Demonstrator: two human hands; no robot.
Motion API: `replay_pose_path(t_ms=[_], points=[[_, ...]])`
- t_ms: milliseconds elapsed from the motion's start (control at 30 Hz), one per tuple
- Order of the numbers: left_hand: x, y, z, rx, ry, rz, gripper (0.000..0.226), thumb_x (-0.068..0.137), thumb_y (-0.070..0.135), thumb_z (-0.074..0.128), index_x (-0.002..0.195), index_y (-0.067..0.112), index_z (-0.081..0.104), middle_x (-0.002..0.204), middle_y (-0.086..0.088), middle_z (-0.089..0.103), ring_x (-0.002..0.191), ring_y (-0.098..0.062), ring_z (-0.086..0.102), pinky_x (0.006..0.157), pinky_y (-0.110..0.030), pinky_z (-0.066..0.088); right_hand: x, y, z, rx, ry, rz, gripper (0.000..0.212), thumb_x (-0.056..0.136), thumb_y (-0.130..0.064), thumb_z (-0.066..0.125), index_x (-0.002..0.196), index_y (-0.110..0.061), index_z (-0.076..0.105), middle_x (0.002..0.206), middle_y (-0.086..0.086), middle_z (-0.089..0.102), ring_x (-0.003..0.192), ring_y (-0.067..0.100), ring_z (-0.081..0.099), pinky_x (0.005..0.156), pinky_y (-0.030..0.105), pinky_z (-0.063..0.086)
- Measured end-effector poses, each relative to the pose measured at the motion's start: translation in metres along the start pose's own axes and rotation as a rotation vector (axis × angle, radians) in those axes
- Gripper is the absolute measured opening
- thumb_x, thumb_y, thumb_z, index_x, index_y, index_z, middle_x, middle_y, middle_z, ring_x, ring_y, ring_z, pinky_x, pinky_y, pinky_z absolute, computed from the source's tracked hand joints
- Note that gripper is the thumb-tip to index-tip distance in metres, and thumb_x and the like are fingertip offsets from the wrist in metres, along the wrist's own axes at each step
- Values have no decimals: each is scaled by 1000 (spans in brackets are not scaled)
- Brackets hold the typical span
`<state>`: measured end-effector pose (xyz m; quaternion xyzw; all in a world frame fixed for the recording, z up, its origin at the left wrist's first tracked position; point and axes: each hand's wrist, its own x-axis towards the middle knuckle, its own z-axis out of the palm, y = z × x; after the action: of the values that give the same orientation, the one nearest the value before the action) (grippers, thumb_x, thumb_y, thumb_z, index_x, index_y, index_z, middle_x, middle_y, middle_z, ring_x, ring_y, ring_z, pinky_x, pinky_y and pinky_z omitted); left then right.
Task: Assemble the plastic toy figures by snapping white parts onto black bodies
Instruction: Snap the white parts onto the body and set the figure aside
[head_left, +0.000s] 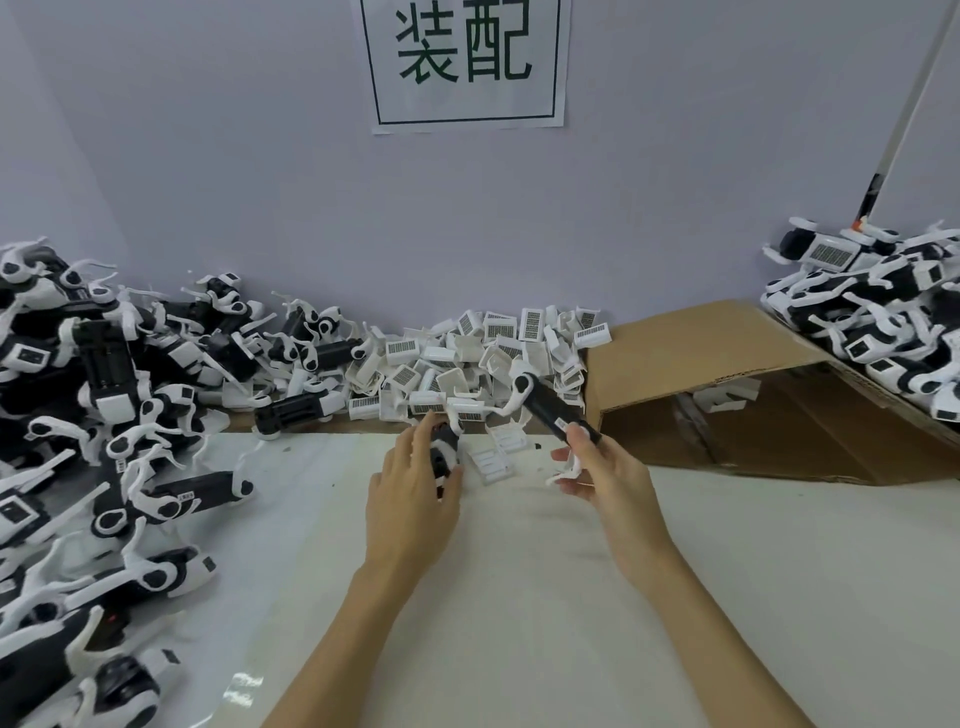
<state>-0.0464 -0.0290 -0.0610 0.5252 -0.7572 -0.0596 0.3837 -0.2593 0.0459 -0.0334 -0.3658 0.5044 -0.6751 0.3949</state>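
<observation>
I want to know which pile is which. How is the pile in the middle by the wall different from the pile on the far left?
The middle pile is all small white parts, many with dark grilles; the left pile is bigger black bodies with white legs. The middle pile lies low; the left pile is larger and spreads toward the camera. Both lie loose on the table.

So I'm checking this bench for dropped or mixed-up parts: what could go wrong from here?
1. The right hand grips only the near end of the long black plastic body, so it could lever loose.
2. The heap of small white plastic clip parts spills to the edge of the white work mat; loose pieces could scatter.
3. The left hand covers its black-and-white piece, hiding alignment.
</observation>
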Motion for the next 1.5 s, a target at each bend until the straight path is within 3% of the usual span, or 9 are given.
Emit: replay_pose_path(t_ms=[100,233,367,533,800,1067,1333,1433,1500], points=[[4,-11,-6,81,-37,-117,55,108,28,57,159,15,40,158,-2,51,141,-27,49,106,-43,38,3,-5,-4,121,-46,128,60,72,-57,81,107,-8,76,104,18,76,77,20,71,74,27,59],[3,1,-14,23,120,8,41,107,14,60,147,10,59,155,-4,54,145,-24,47,118,-43,32,6,-4,-10,82,-118,223,68,69,-62,82,108,-6,77,98,17,77,74,18,69,70,26,58],[-3,25,-22,-576,60,8,38,110,48,49,132,26,70,127,14,71,113,-5,67,89,-16,50,4,1,-9,-15,-186,237,72,72,-73,80,108,-11,80,89,15,74,73,19,64,73,32,52],[-5,42,-21,-963,-71,-226,42,97,61,67,130,36,66,109,17,74,88,-15,76,69,-19,56,1,-1,-9,-140,-268,151,84,59,-87,76,105,-18,80,95,9,77,85,13,68,79,30,52],[-3,36,-24,-1024,-378,-267,60,89,73,63,118,21,74,96,-13,80,77,-25,73,80,-34,61,-4,-6,-7,-164,-260,79,69,58,-92,71,100,-39,82,94,8,79,90,17,75,88,30,54],[-2,29,-31,-1036,-293,-250,29,94,65,70,109,42,77,91,-2,79,69,-13,63,65,-21,52,-7,-9,-13,-207,-395,41,57,87,-68,67,116,-20,78,107,11,77,103,21,71,94,35,58],[1,18,-28,-1043,-409,-195,46,82,62,78,121,38,78,104,-13,76,81,-16,63,78,-22,54,-7,-13,-17,-313,-390,30,54,99,-64,55,121,-19,73,113,7,76,112,18,71,100,38,55],[1,13,-27,-1063,-473,-110,58,90,40,83,145,42,63,133,-7,72,93,-19,64,98,-32,56,-8,-12,-16,-421,-292,34,68,95,-78,41,115,-22,73,110,19,70,88,15,71,75,20,58],[0,13,-26,-1031,-492,-20,68,92,26,83,152,43,55,145,6,64,83,-16,57,95,-31,56,-9,-9,-13,-432,-245,79,62,96,-78,34,115,-34,73,98,11,74,70,20,72,50,24,49]])
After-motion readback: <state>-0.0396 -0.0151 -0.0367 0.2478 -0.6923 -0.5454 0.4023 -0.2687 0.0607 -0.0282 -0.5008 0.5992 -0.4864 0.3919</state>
